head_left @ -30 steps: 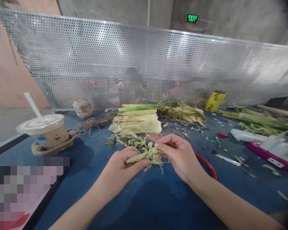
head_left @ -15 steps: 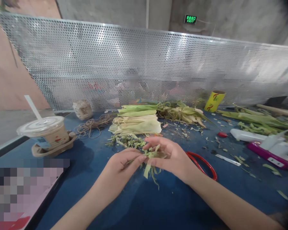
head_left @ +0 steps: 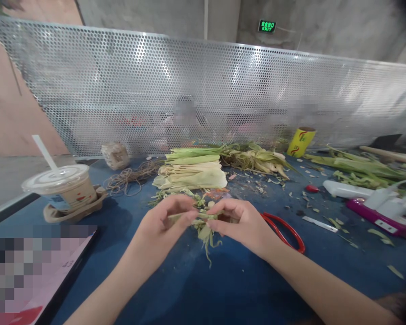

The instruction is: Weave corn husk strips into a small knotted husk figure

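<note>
This looks like a craft workshop in a public building: husks (head_left: pixel 192 176), twine (head_left: pixel 130 177) and loose scraps (head_left: pixel 395 271) lie about a blue worktable (head_left: pixel 155 289). A perforated metal screen (head_left: pixel 203 76) lines its far side, and a lit exit sign (head_left: pixel 267 26) shows against bare concrete wall (head_left: pixel 311 20).

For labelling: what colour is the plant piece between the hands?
The plant piece is pale green, best seen in the head view.

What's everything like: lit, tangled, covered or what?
Left hand: pinching leafy strips
Right hand: pinching them too
Leafy strips: held, ends dangling
Drink cup: lidded, straw in
Twine: loosely tangled
Exit sign: lit
Yellow tube: upright
Leaf stack: flat, layered
Red loop: partly hidden
</note>
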`<state>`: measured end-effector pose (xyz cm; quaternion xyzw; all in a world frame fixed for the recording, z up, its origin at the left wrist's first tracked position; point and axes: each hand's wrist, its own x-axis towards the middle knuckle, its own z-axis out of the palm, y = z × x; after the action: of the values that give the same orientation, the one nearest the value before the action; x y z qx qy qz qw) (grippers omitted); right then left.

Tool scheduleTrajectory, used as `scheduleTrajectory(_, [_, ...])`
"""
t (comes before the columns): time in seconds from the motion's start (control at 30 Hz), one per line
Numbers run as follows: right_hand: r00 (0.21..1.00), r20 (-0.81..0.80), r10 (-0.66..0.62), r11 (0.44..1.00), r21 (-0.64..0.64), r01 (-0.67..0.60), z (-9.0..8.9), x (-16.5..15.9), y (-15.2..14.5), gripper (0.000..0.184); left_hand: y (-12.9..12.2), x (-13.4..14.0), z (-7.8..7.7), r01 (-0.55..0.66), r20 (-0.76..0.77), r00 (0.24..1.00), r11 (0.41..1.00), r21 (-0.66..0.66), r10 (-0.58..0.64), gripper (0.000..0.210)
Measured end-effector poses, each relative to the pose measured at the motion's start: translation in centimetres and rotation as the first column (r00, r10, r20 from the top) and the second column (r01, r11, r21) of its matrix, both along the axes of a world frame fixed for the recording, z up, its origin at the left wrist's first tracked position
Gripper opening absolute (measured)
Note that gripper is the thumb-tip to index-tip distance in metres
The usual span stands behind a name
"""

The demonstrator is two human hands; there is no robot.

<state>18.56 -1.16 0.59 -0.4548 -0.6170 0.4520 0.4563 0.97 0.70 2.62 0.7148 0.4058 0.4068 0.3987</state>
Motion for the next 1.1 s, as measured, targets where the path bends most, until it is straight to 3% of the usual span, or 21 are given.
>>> scheduleTrajectory(0.07, [0.998, -0.044, 0.033, 0.999, -0.006, -0.034, 0.0, 0.0, 0.0, 0.02, -0.2, 0.6, -0.7, 0.059, 0.237, 0.971, 0.979, -0.196, -0.011, 0.05])
scheduleTrajectory(0.13, [0.995, -0.078, 0.056, 0.998, 0.003, -0.056, 0.0, -0.1, -0.1, 0.018, -0.3, 1.1, -1.2, 0.089, 0.347, 0.937, 0.941, -0.325, 0.031, 0.068])
scheduleTrajectory(0.27, [0.993, -0.119, 0.013, 1.0, 0.024, -0.01, 0.0, -0.3, -0.1, 0.014, -0.3, 1.5, -1.4, -0.001, 0.382, 0.912, 0.931, -0.366, 0.151, 0.086])
scheduleTrajectory(0.37, [0.993, -0.118, -0.009, 0.999, 0.044, 0.014, 0.1, -0.3, 0.0, 0.016, -0.3, 1.6, -1.4, -0.036, 0.391, 0.907, 0.955, -0.293, 0.154, 0.086])
scheduleTrajectory(0.5, [0.994, -0.102, -0.041, 0.997, 0.057, 0.047, 0.1, -0.2, 0.0, 0.023, -0.6, 2.0, -1.8, 0.015, 0.452, 0.886, 0.967, -0.256, 0.106, 0.096])
scheduleTrajectory(0.67, [0.996, -0.058, -0.066, 0.994, 0.087, 0.071, 0.3, -0.2, -0.2, 0.021, -1.0, 2.2, -1.9, 0.0, 0.402, 0.91, 0.97, -0.243, 0.1, 0.096])
scheduleTrajectory(0.83, [0.995, -0.103, 0.014, 1.0, 0.012, -0.013, 0.8, 0.2, -0.2, 0.02, -1.4, 2.1, -1.8, -0.004, 0.302, 0.951, 0.978, -0.21, 0.069, 0.09])
scheduleTrajectory(1.1, [0.987, -0.137, 0.081, 0.996, -0.02, -0.085, 1.2, 0.9, -0.2, 0.023, -1.5, 1.8, -0.7, 0.072, 0.395, 0.918, 0.961, -0.266, 0.041, 0.087])
